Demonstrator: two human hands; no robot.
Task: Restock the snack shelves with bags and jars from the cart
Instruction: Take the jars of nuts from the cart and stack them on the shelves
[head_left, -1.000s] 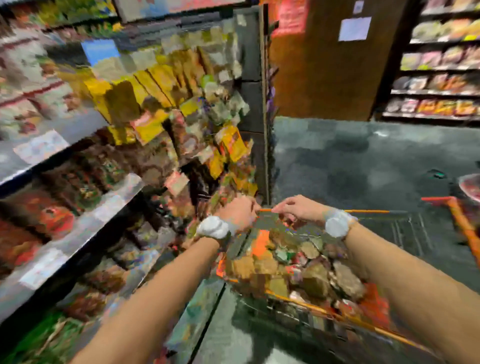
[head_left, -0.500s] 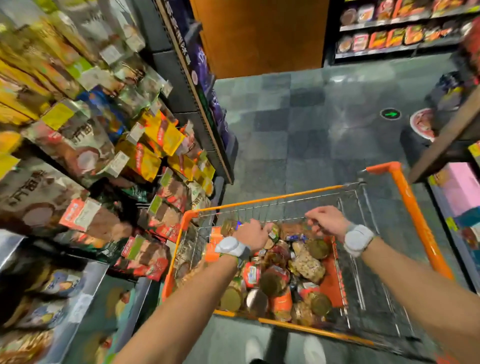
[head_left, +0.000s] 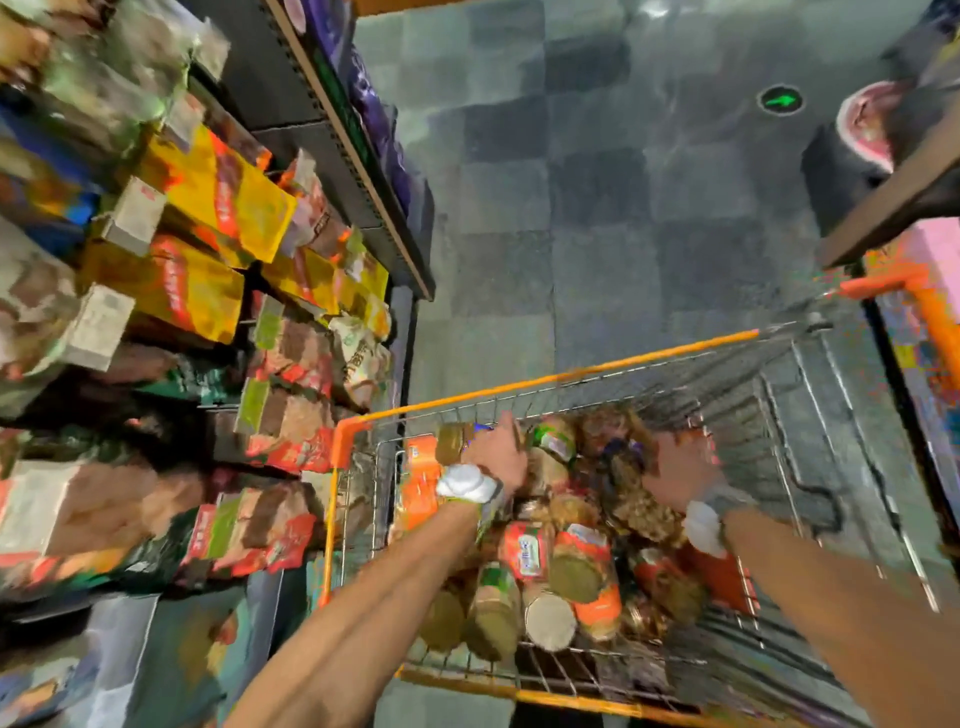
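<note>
The jars lie heaped on their sides in the near left part of the cart, lids of green, gold and white turned up toward the camera, several with orange and red labels. Among them and behind them lie clear bags of brown snack pieces, and a flat orange pack stands against the cart's left wire wall. The left hand is down in the heap, its back up and its fingers pointing at the jars by the far left corner; the blur hides whether it grips one, so I cannot tell. The right hand reaches into the bags near the middle of the cart, and there too I cannot tell if the fingers hold anything. Each wrist wears a white band, the left band and the right band. The cart is a wire basket with an orange rim, and its right half shows bare wire. Just beside the cart on the left stand the snack shelves, packed with yellow bags above and brown and red bags lower down. Beyond the cart lies a grey tiled floor with a round green arrow mark on it.
</note>
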